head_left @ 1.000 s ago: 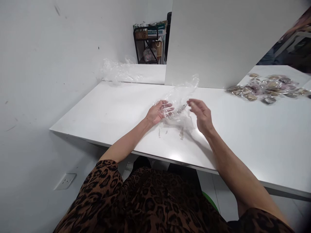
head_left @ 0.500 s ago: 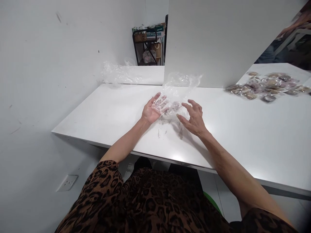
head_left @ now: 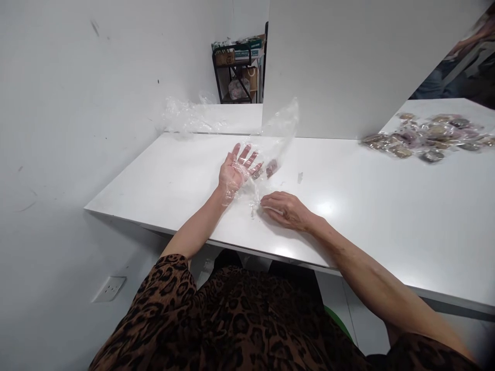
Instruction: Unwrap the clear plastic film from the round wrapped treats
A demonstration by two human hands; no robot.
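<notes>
Our two hands are apart: the left hand (head_left: 232, 174) is spread with its palm up, under or inside the film of a clear plastic bag (head_left: 281, 131), we cannot tell which. The right hand (head_left: 286, 210) is bent near the bag's lower end, at the near side; whether its fingers pinch the film, we cannot tell. The bag is over the middle of the white table (head_left: 154, 178), its far part standing up, with a small reddish-brown piece (head_left: 271, 168) showing just right of the left fingers. In our judgement, we should keep the left palm steady and handle the thin film gently, because a hard pull could tear it. Far right lies a pile of wrapped pieces (head_left: 431, 138).
</notes>
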